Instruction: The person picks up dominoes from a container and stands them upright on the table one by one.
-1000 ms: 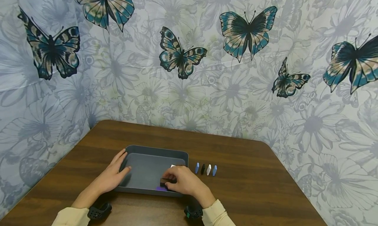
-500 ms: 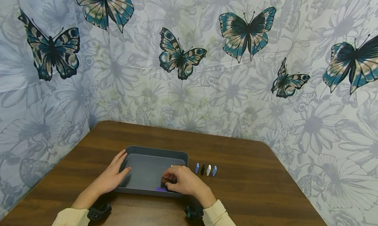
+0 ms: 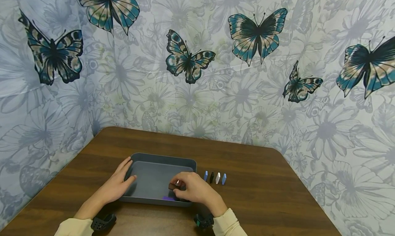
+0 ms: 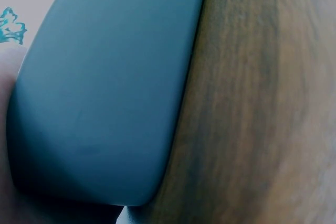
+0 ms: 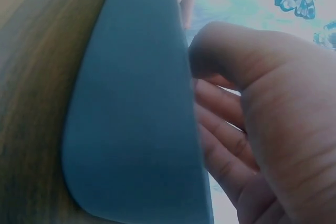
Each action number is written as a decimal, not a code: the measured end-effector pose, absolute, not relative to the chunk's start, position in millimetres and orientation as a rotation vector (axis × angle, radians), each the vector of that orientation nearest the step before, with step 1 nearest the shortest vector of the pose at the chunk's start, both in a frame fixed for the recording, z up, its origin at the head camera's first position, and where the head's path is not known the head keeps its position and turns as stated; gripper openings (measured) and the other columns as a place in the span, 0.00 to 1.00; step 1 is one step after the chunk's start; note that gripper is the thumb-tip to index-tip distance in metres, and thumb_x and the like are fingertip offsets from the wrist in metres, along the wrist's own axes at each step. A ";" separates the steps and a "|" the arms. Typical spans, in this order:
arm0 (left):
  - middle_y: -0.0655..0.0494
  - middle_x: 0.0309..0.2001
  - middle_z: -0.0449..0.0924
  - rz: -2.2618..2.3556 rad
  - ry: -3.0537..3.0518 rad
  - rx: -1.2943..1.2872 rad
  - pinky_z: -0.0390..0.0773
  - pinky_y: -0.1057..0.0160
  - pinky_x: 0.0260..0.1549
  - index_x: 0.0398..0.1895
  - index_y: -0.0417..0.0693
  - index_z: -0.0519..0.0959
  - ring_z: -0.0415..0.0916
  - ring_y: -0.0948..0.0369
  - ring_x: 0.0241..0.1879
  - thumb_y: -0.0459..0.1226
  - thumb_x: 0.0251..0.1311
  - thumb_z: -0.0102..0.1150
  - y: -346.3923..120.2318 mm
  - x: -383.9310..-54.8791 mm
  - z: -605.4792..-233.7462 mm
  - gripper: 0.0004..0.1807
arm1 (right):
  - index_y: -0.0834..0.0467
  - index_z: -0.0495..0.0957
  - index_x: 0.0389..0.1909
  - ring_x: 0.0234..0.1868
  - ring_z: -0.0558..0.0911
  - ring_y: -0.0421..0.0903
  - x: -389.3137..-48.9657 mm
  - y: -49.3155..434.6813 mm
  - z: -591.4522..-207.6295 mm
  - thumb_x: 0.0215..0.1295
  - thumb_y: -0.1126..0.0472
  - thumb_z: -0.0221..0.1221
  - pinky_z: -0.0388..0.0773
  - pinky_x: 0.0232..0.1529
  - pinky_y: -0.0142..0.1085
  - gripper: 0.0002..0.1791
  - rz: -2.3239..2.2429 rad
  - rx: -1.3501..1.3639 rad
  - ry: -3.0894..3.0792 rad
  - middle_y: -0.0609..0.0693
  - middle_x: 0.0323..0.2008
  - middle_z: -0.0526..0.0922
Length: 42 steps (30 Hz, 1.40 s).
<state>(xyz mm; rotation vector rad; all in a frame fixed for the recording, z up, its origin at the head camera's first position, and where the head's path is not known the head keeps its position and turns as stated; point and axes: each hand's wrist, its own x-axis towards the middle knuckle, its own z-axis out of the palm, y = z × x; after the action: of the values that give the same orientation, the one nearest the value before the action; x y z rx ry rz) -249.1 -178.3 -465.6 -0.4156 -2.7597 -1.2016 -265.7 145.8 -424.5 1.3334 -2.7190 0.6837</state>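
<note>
A shallow grey tray (image 3: pixel 151 179) lies on the table in the head view. My left hand (image 3: pixel 116 182) rests on its left side, fingers fairly straight along the rim. Over the tray's right part, my right hand (image 3: pixel 193 187) pinches a small dark brown block (image 3: pixel 173 186) between thumb and fingers; much of the block is hidden. A flat purple piece (image 3: pixel 168 198) lies at the tray's near wall, partly covered by the hand. Both wrist views are mostly filled by the tray's outer wall, and the block shows in neither.
Right of the tray, a row of small thin blocks stands upright: blue (image 3: pixel 205 175), black (image 3: pixel 211 177), white (image 3: pixel 218 178) and blue (image 3: pixel 224 179). Behind the wooden table (image 3: pixel 262 191) hangs a butterfly-patterned backdrop (image 3: pixel 197 102).
The dark brown block has shifted slightly in my right fingers and sits a little farther from the purple piece. A white bit behind the right hand is now hidden. My left hand stays put.
</note>
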 end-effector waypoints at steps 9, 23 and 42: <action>0.30 0.81 0.39 -1.203 -2.755 -0.414 0.56 0.25 0.67 0.78 0.24 0.49 0.44 0.28 0.77 0.45 0.76 0.54 -178.4 -248.5 -466.2 0.43 | 0.50 0.84 0.52 0.40 0.83 0.32 -262.3 147.6 -416.6 0.69 0.62 0.66 0.80 0.44 0.25 0.13 0.737 1.320 -2.726 0.40 0.44 0.87; 0.30 0.81 0.39 -1.201 -2.753 -0.421 0.56 0.25 0.66 0.78 0.24 0.49 0.44 0.29 0.77 0.45 0.76 0.54 -178.2 -248.5 -466.1 0.43 | 0.52 0.83 0.55 0.42 0.83 0.30 -263.8 160.7 -405.0 0.70 0.63 0.64 0.81 0.47 0.28 0.14 0.860 1.306 -2.714 0.40 0.46 0.86; 0.30 0.81 0.39 -1.200 -2.763 -0.426 0.58 0.26 0.65 0.78 0.24 0.49 0.45 0.28 0.76 0.45 0.76 0.54 -176.7 -247.3 -465.3 0.43 | 0.54 0.80 0.52 0.42 0.84 0.34 -268.9 184.5 -393.1 0.68 0.66 0.65 0.85 0.49 0.42 0.14 1.035 1.240 -2.698 0.44 0.42 0.87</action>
<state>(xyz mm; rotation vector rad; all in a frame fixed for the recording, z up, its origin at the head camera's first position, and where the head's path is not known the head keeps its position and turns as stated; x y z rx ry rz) -247.3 -176.7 -465.3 -0.4257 -2.7627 -1.2004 -268.9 184.5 -393.1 1.2395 -2.6976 1.0351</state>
